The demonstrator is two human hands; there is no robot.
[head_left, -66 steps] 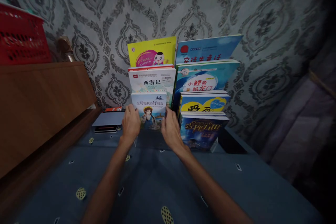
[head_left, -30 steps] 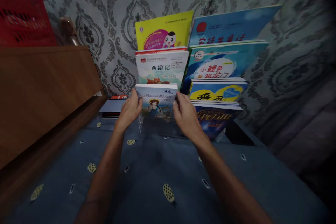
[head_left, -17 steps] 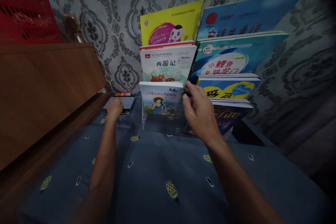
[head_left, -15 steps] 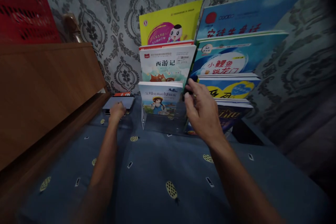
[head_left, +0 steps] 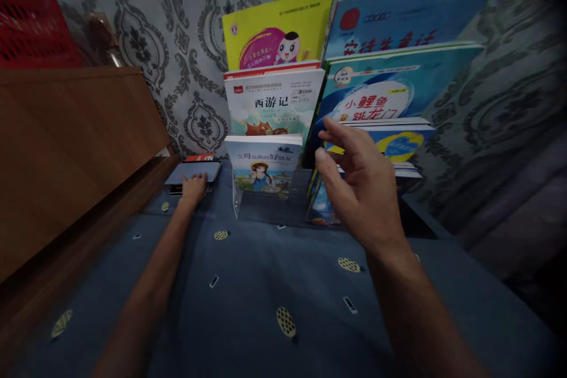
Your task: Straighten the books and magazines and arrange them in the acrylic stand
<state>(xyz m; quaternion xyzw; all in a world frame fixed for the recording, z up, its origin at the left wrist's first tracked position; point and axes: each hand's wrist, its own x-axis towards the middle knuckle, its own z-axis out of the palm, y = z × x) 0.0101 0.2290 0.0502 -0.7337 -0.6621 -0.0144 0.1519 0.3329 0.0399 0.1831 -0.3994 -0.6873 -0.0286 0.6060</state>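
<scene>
My left hand rests on the near right part of a flat grey-topped stack, its fingers laid over the top; its thumb is hard to make out. My right hand is in front of the right row of books, thumb and fingers apart with nothing between them. Behind it stand a blue book with a yellow shape, a teal book and a tall blue book. To its left, a clear stand holds a light-blue book, a white book and a yellow book.
A wooden cabinet runs along the left, with a red basket on top. Patterned wallpaper covers the wall behind the books. Beneath everything spreads a dark blue cloth with pineapple prints. A dark flat object lies at the right.
My right hand has drawn slightly back and right from the edge of the books, its fingers parting. My left hand's fingers have flattened out on the grey stack. The view has shifted slightly.
</scene>
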